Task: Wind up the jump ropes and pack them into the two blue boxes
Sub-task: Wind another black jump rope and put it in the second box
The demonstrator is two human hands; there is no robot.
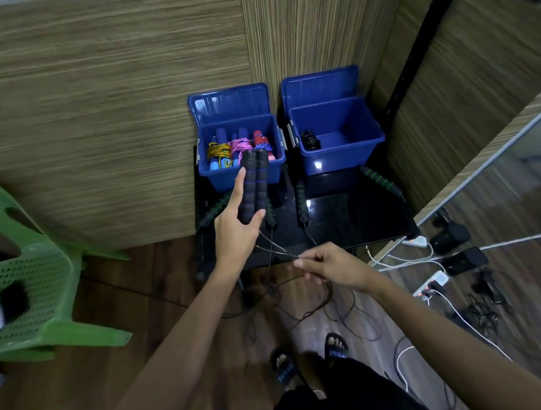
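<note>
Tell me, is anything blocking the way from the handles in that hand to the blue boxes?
Nothing visible does. The left hand holds the paired handles right in front of the left box, and both lids stand open. That box already holds wound ropes; the right box has more room.

- Dim, bluish indoor light from overhead.
- Small white glare spots on the glossy black tabletop (340, 214) and the right-hand blue plastic box (337, 135).
- Green plastic chair (35, 274) and picture edges smeared; wide-angle bending at the borders.
</note>
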